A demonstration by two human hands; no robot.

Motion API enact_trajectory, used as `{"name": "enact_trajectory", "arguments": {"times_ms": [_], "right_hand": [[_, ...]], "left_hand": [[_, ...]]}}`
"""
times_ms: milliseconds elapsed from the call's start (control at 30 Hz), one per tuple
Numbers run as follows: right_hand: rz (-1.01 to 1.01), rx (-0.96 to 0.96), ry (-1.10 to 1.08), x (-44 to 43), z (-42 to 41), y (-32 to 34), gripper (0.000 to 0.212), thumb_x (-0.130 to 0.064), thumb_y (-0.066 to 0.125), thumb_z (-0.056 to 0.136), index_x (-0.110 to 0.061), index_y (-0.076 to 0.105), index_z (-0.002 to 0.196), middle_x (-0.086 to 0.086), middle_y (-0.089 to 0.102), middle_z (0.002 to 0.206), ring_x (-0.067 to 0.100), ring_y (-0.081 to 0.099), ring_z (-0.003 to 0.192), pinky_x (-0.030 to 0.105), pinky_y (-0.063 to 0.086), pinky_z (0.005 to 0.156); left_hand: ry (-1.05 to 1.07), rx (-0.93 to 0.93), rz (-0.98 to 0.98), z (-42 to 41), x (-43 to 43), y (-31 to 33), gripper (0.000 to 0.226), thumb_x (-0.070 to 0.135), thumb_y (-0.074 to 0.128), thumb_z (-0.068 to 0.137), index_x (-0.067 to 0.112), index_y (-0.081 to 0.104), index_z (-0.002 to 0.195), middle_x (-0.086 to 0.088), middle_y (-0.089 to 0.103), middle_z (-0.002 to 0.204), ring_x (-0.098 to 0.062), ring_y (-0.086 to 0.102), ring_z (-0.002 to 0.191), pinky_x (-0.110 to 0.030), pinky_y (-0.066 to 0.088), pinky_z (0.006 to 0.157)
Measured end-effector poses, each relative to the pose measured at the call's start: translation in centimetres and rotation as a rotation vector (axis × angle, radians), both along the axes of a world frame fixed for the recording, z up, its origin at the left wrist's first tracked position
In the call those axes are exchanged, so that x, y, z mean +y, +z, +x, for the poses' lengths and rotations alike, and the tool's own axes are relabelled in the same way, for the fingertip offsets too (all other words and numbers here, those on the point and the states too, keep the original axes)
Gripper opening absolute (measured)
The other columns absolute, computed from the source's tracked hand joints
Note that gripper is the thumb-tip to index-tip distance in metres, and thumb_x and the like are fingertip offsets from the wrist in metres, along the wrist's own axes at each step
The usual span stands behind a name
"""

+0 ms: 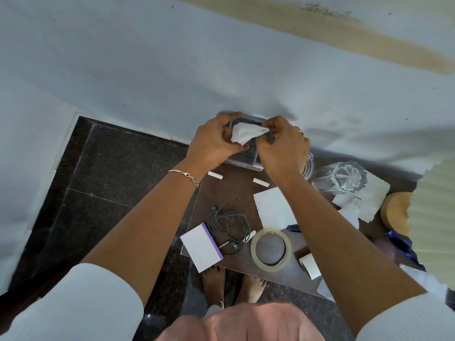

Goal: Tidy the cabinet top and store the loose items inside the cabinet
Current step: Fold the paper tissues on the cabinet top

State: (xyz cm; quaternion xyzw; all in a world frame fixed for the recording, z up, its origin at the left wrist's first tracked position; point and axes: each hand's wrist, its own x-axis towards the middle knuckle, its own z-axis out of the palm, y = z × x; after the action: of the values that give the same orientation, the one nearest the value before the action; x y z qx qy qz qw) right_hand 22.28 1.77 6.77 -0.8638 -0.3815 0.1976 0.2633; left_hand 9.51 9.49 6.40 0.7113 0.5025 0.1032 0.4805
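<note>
Both my left hand (213,141) and right hand (283,146) pinch the white tissue (246,134), directly above what looks like a clear organizer box (242,162).

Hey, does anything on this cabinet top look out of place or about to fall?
Yes. The white notepad with the purple edge juts past the cabinet top's front-left corner, partly over the floor. The earphone cable beside it lies tangled.
</note>
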Motion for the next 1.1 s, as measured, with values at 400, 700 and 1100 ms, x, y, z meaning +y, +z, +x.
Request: {"name": "enact_trajectory", "arguments": {"times_ms": [400,700,1100], "right_hand": [[-0.047,-0.106,-0.007,0.5,0.7,0.0,0.033,-0.023,0.048,0.089,-0.03,0.064,0.117,-0.008,0.068,0.111,0.02,0.055,0.111,0.034,0.033,0.09],[0.109,0.091,-0.257,-5.2,-0.8,0.4,0.019,-0.02,0.055,0.087,-0.028,0.064,0.101,-0.015,0.064,0.096,0.002,0.052,0.081,0.025,0.04,0.07],[-0.075,0.109,-0.39,-17.8,-2.2,-4.1,0.022,-0.014,0.059,0.089,-0.02,0.065,0.109,-0.001,0.063,0.107,0.023,0.059,0.097,0.033,0.046,0.077]], "left_hand": [[0.325,-0.104,-0.038,1.3,0.8,0.1,0.029,0.024,0.072,0.084,0.019,0.064,0.112,0.008,0.071,0.078,-0.011,0.071,0.073,-0.034,0.057,0.084],[0.434,-0.104,0.055,1.2,-5.0,1.6,0.011,0.027,0.069,0.084,0.028,0.058,0.088,0.013,0.055,0.065,0.002,0.052,0.057,-0.013,0.044,0.06],[0.167,0.143,-0.503,1.7,-14.7,-2.5,0.046,0.029,0.066,0.085,0.018,0.051,0.127,0.0,0.059,0.111,-0.028,0.066,0.101,-0.045,0.053,0.091]]}}
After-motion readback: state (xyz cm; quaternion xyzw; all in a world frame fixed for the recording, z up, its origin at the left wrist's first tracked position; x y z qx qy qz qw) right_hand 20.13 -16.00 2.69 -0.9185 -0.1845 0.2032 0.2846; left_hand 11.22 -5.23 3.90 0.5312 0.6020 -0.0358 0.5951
